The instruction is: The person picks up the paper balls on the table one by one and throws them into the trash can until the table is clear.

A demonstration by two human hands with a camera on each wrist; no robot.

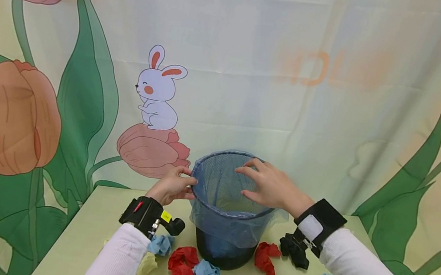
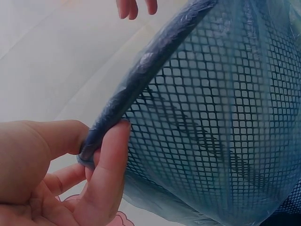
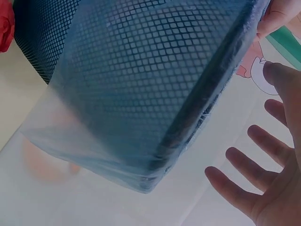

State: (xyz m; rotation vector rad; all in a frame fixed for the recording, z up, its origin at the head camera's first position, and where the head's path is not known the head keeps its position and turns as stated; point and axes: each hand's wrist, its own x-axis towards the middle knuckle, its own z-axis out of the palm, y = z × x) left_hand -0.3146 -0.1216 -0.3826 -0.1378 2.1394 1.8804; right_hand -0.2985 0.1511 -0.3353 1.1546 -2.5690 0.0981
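Inside, blue plastic [image 1: 230, 225] lines the bin [image 1: 225, 261].

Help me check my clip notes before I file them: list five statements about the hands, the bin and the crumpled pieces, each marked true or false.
1. The left hand pinches the lined rim of the mesh bin. True.

2. The right hand grips a red crumpled piece. False: its fingers are spread and hold nothing.

3. A translucent blue liner is folded over the rim. True.

4. The bin lies on its side. False: it stands upright on the table.

5. A crumpled black piece lies on the table to the person's right of the bin. True.
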